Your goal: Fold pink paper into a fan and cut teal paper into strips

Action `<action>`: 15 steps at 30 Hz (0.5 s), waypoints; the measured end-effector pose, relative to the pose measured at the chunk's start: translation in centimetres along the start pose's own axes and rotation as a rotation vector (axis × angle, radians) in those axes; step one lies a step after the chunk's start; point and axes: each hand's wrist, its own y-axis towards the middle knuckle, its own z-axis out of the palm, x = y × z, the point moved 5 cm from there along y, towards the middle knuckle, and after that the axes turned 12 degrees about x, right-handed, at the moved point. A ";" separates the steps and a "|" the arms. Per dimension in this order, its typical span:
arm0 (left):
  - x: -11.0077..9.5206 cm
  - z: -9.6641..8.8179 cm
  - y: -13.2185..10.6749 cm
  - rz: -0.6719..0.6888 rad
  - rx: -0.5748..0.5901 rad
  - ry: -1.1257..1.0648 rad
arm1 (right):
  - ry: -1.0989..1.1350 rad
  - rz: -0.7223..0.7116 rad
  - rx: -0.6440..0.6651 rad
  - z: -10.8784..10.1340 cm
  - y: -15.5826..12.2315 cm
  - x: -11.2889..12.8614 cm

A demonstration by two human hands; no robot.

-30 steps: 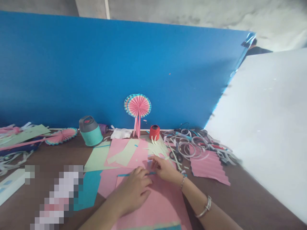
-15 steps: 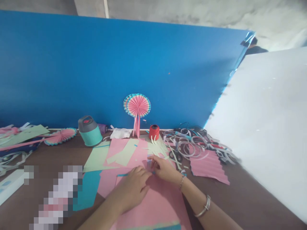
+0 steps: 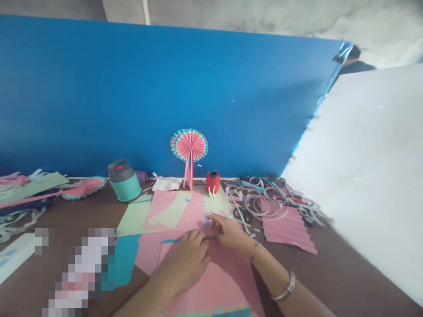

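My left hand (image 3: 189, 257) rests palm down on a pink paper sheet (image 3: 221, 281), its fingers side by side and bent over near the sheet's far edge. A thin blue paper strip (image 3: 171, 241) runs along that edge and passes under the hand. Just right of it, my right hand (image 3: 228, 234) hovers low at the same edge, fingers bent and apart, with nothing visible between them. Behind the right fingers lies a small pale piece (image 3: 206, 220), partly hidden. Pale green paper pieces (image 3: 170, 213) lie beyond the hands on another pink sheet.
A pleated paper fan (image 3: 189, 145) leans on the blue partition (image 3: 132, 88). A red thread spool (image 3: 213, 181), black scissors (image 3: 242, 215), tape rings (image 3: 257, 206) and pleated pink paper (image 3: 287, 226) lie right. A teal container (image 3: 124, 185) and second fan (image 3: 84, 188) are left.
My right hand has shifted slightly right, its fingers a little farther from the edge strip. My left hand has barely moved and stays on the pink sheet.
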 end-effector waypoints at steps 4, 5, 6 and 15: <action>-0.2 -0.3 0.0 0.005 0.004 0.013 | -0.023 0.053 0.016 -0.5 -0.4 0.0; -0.2 -0.4 0.0 0.005 0.006 0.011 | -0.035 0.066 0.017 -0.6 -0.5 0.0; -0.2 -0.4 0.0 0.004 0.006 0.009 | -0.046 0.076 0.016 -0.7 -0.6 0.1; -0.1 -0.1 -0.1 0.008 -0.014 -0.019 | -0.011 0.109 -0.015 -1.0 -0.8 -0.4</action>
